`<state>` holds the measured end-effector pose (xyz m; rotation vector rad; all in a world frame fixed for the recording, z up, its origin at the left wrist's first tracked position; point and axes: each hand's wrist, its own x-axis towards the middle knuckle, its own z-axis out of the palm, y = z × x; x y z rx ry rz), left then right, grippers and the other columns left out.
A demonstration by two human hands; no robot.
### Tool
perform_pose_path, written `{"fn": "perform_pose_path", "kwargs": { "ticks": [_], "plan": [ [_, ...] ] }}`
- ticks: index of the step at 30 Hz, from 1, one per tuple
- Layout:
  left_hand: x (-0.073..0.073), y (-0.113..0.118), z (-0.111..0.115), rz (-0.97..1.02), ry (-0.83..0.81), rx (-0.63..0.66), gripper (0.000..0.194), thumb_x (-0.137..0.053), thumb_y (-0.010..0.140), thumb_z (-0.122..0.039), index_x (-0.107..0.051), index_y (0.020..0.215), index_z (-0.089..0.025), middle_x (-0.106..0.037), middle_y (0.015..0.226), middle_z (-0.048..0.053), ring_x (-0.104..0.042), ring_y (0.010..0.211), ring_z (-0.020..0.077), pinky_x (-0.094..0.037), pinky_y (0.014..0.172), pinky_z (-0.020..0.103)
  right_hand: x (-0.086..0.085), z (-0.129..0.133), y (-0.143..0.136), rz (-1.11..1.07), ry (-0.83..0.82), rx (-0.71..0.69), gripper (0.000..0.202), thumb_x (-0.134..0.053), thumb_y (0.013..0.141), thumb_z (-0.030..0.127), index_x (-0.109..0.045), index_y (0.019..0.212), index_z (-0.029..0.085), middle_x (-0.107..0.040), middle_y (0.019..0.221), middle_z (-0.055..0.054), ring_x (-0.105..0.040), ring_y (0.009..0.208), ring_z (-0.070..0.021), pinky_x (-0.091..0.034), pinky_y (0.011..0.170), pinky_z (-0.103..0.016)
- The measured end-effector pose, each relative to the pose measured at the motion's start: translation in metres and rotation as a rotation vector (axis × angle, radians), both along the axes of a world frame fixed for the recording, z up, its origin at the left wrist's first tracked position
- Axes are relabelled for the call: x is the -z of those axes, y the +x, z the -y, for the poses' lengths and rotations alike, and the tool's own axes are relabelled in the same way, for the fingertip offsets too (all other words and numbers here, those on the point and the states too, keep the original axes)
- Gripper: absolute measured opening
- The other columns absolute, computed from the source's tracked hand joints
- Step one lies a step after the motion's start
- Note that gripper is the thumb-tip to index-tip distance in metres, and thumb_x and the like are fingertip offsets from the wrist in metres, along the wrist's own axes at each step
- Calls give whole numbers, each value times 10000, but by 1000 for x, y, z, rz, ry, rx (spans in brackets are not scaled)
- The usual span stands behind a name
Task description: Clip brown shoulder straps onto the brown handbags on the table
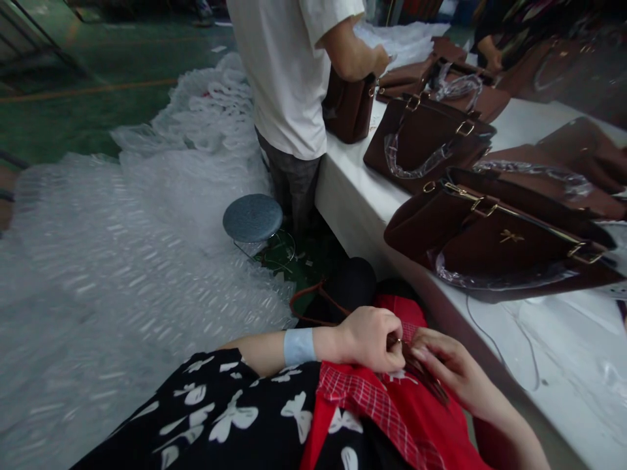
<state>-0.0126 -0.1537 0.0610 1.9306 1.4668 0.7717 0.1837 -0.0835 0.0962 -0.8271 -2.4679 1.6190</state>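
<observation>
Over my lap, my left hand point(369, 341) is closed around part of a brown strap point(426, 378), with a small glint of metal at the fingers. My right hand point(448, 365) pinches the same strap just beside it. A thin brown loop point(316, 303) hangs past my left wrist over my dark trouser leg and looks like part of the strap. What lies inside my left fist is hidden. Under both hands is a red apron point(421, 424) with a checked edge. The nearest brown handbag point(509, 235), its handle wrapped in plastic, stands on the table to the right.
More brown handbags point(421, 140) crowd the white table point(353, 189), with a thin cord point(490, 339) near its edge. A co-worker in a white shirt point(287, 78) handles a bag. A round stool point(253, 218) stands ahead; heaped clear plastic wrap point(122, 261) covers the left floor.
</observation>
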Motion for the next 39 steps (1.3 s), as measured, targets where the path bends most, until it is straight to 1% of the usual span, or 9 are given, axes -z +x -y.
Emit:
{"fn": "perform_pose_path", "kwargs": {
  "ticks": [6,14,17,20,24,26,30,33,39],
  "plan": [
    [-2,2,-6,97,-62,-68,115,-590,708,-272,-642,737,-174,-684,722,24,-601,622,149,-452,573,249,-8,-15,30,-243,-277,286,517,-507,856,621,-467,529,222,-443,594,-32,-432,545,-179,-371,509,-324],
    [2,4,-13,0,-24,-18,129,-591,679,-265,-647,745,-169,-680,754,42,-606,647,170,-446,579,266,-6,-17,12,247,-260,-112,375,-600,898,476,-530,681,178,-463,619,29,-390,574,-111,-304,533,-240],
    [5,0,-17,46,-43,-17,123,-589,669,-253,-640,740,-167,-671,737,38,-589,634,159,-436,579,257,0,-19,3,125,-323,-77,391,-551,936,450,-522,656,179,-451,596,32,-394,557,-107,-309,533,-239],
    [8,-7,-23,101,-94,-36,109,-585,669,-246,-636,719,-163,-656,700,24,-560,607,138,-414,567,241,3,-28,8,-84,-337,0,394,-526,943,458,-636,694,173,-576,641,-22,-481,573,-135,-358,544,-261],
    [13,-16,-28,115,-222,-52,106,-580,690,-264,-622,663,-171,-616,610,-2,-527,561,121,-374,534,232,-2,-48,32,-528,-269,319,320,-635,843,496,-691,667,235,-556,485,-15,-500,497,-168,-403,530,-294],
    [14,-17,-29,71,-222,-57,120,-580,698,-280,-614,649,-176,-612,599,-2,-532,566,129,-374,539,239,-9,-57,44,-573,-315,361,303,-630,820,518,-718,697,256,-550,432,-23,-540,482,-195,-432,534,-316],
    [11,-14,-25,-90,-96,-72,125,-578,702,-286,-619,664,-174,-648,673,31,-566,614,166,-396,566,273,-25,-65,45,-84,-518,54,538,-575,802,663,-770,948,183,-669,579,-84,-583,476,-202,-409,454,-303],
    [7,-8,-23,-157,-29,-36,137,-571,718,-291,-631,706,-169,-663,730,56,-587,639,186,-405,563,288,-25,-54,18,222,-533,-136,437,-664,800,584,-735,899,164,-670,653,-51,-589,549,-169,-409,491,-255],
    [4,-10,-27,-47,21,-57,85,-563,701,-242,-601,682,-168,-631,696,39,-549,606,158,-382,535,268,-10,-34,-22,128,-495,-104,362,-573,923,472,-616,733,167,-619,654,-3,-527,611,-118,-420,600,-228]
  ]
}}
